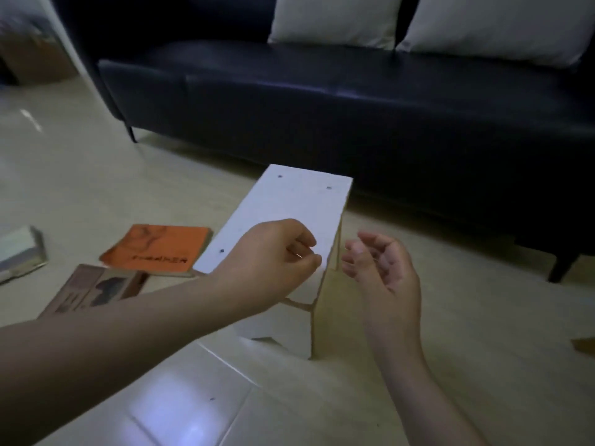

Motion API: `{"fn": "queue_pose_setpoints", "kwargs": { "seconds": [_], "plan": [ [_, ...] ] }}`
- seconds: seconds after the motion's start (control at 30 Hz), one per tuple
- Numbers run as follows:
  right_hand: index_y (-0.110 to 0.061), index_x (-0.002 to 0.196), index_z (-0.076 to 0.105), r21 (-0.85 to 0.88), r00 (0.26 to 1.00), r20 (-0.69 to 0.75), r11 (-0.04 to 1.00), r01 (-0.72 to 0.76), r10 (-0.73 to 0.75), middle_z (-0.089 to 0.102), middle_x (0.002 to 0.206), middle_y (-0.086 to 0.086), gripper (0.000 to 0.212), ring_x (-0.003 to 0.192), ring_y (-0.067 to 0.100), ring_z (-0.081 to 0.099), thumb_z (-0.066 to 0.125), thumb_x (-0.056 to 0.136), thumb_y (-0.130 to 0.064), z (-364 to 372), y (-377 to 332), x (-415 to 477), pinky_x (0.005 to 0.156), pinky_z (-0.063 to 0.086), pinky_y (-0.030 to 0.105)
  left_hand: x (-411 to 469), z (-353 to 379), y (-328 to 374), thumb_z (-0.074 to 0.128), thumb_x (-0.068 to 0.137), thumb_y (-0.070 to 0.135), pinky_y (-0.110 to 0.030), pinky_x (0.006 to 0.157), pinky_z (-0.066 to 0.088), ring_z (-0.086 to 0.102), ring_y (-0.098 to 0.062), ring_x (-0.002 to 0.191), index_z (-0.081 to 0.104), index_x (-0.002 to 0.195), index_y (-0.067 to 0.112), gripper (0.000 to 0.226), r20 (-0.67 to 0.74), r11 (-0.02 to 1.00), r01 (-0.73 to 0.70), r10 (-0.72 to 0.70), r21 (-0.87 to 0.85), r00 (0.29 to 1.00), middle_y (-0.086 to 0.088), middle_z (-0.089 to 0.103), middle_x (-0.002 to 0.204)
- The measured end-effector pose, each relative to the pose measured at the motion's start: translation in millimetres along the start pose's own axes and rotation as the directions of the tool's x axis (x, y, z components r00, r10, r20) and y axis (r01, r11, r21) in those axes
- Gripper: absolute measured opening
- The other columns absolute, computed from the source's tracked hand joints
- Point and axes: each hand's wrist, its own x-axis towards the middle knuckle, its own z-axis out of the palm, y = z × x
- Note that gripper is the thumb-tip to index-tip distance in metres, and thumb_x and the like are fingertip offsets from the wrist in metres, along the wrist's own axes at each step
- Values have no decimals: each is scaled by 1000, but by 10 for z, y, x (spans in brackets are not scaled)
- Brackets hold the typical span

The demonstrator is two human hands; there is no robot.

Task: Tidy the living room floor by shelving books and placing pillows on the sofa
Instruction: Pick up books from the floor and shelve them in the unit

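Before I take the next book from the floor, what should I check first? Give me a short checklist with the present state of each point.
1. The right grip is free: ok, fingers relaxed, holding nothing.
2. The left grip is free: cannot tell, fingers curled at the edge of the white shelf.
3. No books on the floor: not ok, the orange book, brown book and grey book lie on it.
4. Pillows on the sofa: ok, two pillows stand on its seat.
5. Room inside the white shelf: cannot tell, its inside is hidden.

Three books, two pillows
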Motion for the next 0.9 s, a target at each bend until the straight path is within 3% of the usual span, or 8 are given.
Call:
{"fn": "queue_pose_setpoints", "kwargs": {
  "seconds": [0.1,0.3,0.6,0.9],
  "plan": [
    [-28,104,61,-38,995,103,999,25,-21,69,95,-6,12,90,10,67,60,93,-24,232,37,-86,76,57,28,-174,-155,-322,63,88,32,-25,78,57,63,2,86,63,109,26,22,4,999,40,-40,6,999,15,66,96],
    [-22,106,60,-46,953,303,998,31,-15,68,97,-3,14,86,14,69,58,93,-17,695,16,-298,79,58,34,-584,-500,-1087,64,86,27,-17,77,53,63,7,83,65,101,28,15,-24,993,114,-114,29,993,15,68,90],
    [-31,104,61,-261,837,541,962,72,84,66,98,-10,15,88,14,67,61,91,-25,1653,184,-530,81,57,43,-745,-899,-2102,62,87,38,-18,78,53,59,8,84,62,107,31,21,-4,979,179,-179,99,984,20,63,92],
    [-36,104,59,-562,737,643,782,270,208,65,93,-14,14,86,4,64,60,91,-33,2761,385,-539,80,56,30,-849,-1282,-3391,61,88,35,-11,69,45,58,6,84,61,112,25,26,-4,973,229,-229,23,973,17,62,97]
  ]
}}
